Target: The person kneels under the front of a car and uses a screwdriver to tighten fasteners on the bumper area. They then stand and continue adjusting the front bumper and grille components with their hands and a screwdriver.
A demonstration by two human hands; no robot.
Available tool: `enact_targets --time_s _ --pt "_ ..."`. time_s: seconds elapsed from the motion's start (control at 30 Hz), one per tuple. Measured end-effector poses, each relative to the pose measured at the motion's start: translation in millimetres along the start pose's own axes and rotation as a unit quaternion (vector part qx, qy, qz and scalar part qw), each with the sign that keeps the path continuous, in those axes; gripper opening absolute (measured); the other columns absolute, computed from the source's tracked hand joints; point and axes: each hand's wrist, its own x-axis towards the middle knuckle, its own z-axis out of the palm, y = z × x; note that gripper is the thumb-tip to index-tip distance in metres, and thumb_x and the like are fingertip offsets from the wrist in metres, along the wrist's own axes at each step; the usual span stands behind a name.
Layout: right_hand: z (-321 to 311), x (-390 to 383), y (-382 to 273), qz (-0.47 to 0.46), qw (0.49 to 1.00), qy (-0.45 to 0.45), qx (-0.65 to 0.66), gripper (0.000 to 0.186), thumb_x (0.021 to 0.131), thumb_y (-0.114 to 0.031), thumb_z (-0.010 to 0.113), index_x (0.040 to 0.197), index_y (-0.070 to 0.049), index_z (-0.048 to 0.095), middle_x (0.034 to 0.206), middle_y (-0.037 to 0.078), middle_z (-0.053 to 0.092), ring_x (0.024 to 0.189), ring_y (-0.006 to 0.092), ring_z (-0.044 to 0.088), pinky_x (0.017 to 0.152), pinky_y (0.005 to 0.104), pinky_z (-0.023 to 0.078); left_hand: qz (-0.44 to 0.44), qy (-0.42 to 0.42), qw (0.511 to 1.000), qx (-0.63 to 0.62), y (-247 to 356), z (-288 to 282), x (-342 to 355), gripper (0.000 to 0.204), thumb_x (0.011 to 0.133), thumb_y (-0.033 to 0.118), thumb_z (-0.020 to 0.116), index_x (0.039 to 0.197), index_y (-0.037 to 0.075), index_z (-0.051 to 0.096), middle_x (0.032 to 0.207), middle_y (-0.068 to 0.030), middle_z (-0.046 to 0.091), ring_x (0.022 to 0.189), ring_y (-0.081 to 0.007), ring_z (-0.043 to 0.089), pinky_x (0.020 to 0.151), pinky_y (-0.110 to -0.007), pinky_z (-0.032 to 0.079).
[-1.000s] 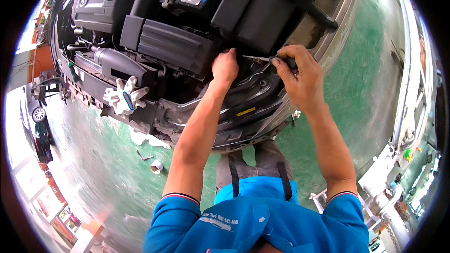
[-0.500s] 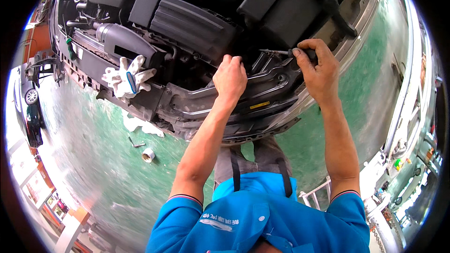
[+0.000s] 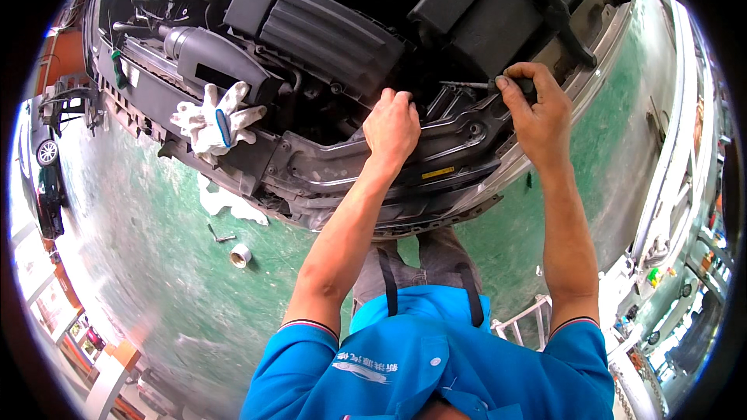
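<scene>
My right hand (image 3: 542, 113) is closed around the dark handle of a screwdriver-like tool, thumb and fingers pinching it. Its thin metal shaft (image 3: 468, 85) points left across the engine bay, above the black front frame (image 3: 451, 134) of a car. The tip lies near a dark gap behind that frame. My left hand (image 3: 393, 128) is closed at the inner edge of the same frame, left of the shaft's tip. A bit of something dark shows by its fingertips; what it grips is hidden.
White work gloves (image 3: 218, 123) with blue trim lie on the front crossmember. Behind my hands are a ribbed black cover (image 3: 327, 35) and a large black box (image 3: 486, 15). On the green floor lie a roll of tape (image 3: 240, 255), a small dark tool (image 3: 222, 236) and a white sheet (image 3: 229, 202).
The view has shifted slightly, so the car sits a little further right in it. Both hands keep nearly the same places and grips at the frame.
</scene>
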Motion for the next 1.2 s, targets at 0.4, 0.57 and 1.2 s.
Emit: enact_targets --time_s 0.4,0.57,1.2 --pt "-1 5 -7 -0.033 0.999 -0.031 -0.020 0.015 0.085 -0.012 0.068 0.094 -0.002 0.063 0.086 0.012 0.066 0.076 0.0283 0.064 0.068 0.0342 0.050 -0.002 -0.010 1.000 -0.009 1 -1 -1 0.018 0.085 0.016 0.062 0.097 0.004 0.067 0.093 -0.0146 0.060 0.088 -0.0331 0.063 0.075 -0.043 0.051" --pt "-5 16 -22 -0.117 0.983 -0.121 -0.068 0.021 0.086 -0.013 0.066 0.102 -0.002 0.060 0.092 0.014 0.065 0.083 0.0325 0.065 0.070 0.0387 0.051 0.001 -0.009 1.000 -0.020 4 -3 1 0.018 0.084 0.017 0.063 0.098 0.005 0.067 0.094 -0.0142 0.060 0.088 -0.0329 0.063 0.074 -0.043 0.051" --pt "3 25 -72 -0.029 0.951 -0.220 -0.218 0.027 0.083 -0.007 0.064 0.108 0.002 0.059 0.113 0.016 0.057 0.102 0.0355 0.058 0.084 0.0391 0.047 0.139 0.119 0.976 -0.119 54 -2 36 0.017 0.068 0.019 0.074 0.073 0.008 0.061 0.078 -0.0063 0.056 0.073 -0.0252 0.064 0.058 -0.039 0.053"
